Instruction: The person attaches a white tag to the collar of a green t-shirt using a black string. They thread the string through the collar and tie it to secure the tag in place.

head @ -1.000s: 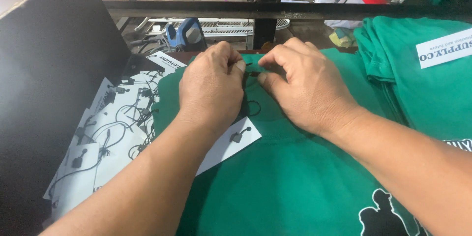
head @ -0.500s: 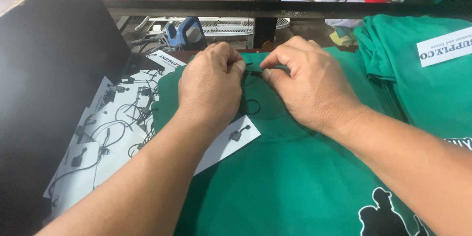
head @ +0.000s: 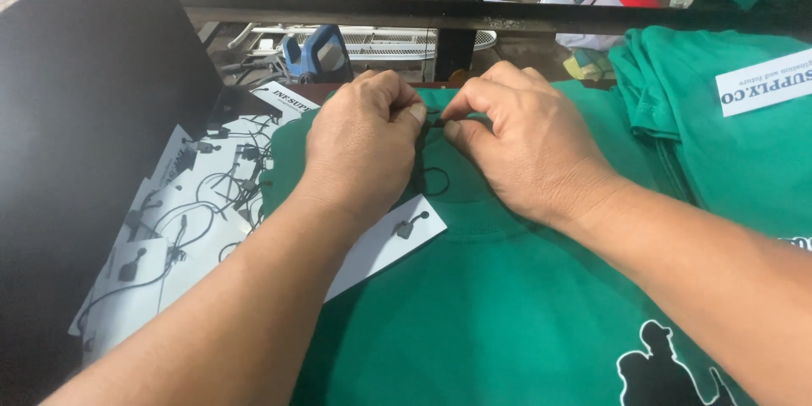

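Hands are meeting at the neck of a green shirt [head: 507,304] that is lying flat on the work surface. Left hand [head: 359,148] is curling into a near fist, thumb and forefinger pinching one end of a thin black string [head: 433,123]. Right hand [head: 524,144] is pinching the other end, fingers narrow, knuckles up. String is stretching taut between the two pinches, just above the collar; a loop of it is lying on the fabric below. White tag [head: 381,245] is resting on the shirt under the left wrist, a black fastener on its near end. Pile of white tags with black strings [head: 182,228] is lying to the left, beside a dark board [head: 85,118]. Stack of folded green shirts [head: 710,144] is sitting to the right, a white label on top.
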